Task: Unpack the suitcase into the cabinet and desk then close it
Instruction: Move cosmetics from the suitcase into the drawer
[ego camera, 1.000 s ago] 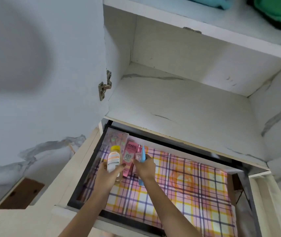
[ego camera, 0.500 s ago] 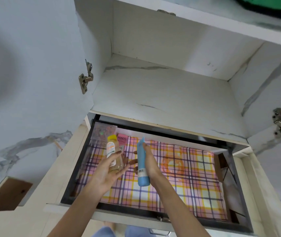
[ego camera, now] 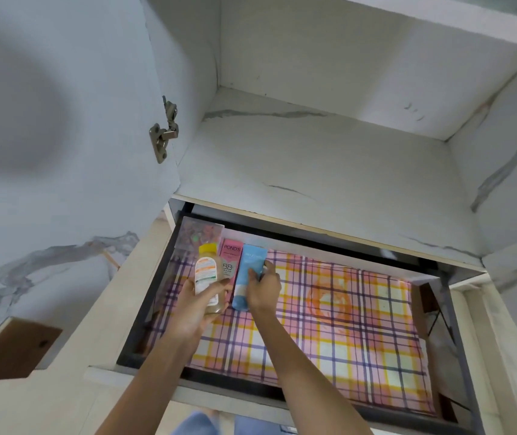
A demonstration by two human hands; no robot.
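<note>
The cabinet's drawer (ego camera: 150,296) is pulled out, its floor lined with plaid paper (ego camera: 345,324). My left hand (ego camera: 194,312) holds a small bottle (ego camera: 207,277) with a yellow cap and an orange-and-white label over the drawer's far left part. My right hand (ego camera: 262,290) grips a light blue tube (ego camera: 247,274) lying against the liner, beside a pink tube (ego camera: 230,260) printed POND'S BB. A clear packet of small coloured items (ego camera: 200,235) leans in the far left corner. The suitcase is out of view.
Above the drawer is a bare white marble-look shelf (ego camera: 313,171). The cabinet door (ego camera: 56,120) stands open at left, with a metal hinge (ego camera: 163,133). A brown cut-out (ego camera: 12,350) shows at lower left. The right half of the liner has nothing on it.
My right hand has brought the blue tube from upright over the liner down flat next to the pink tube. The left hand still holds the bottle. The camera has tilted slightly.
</note>
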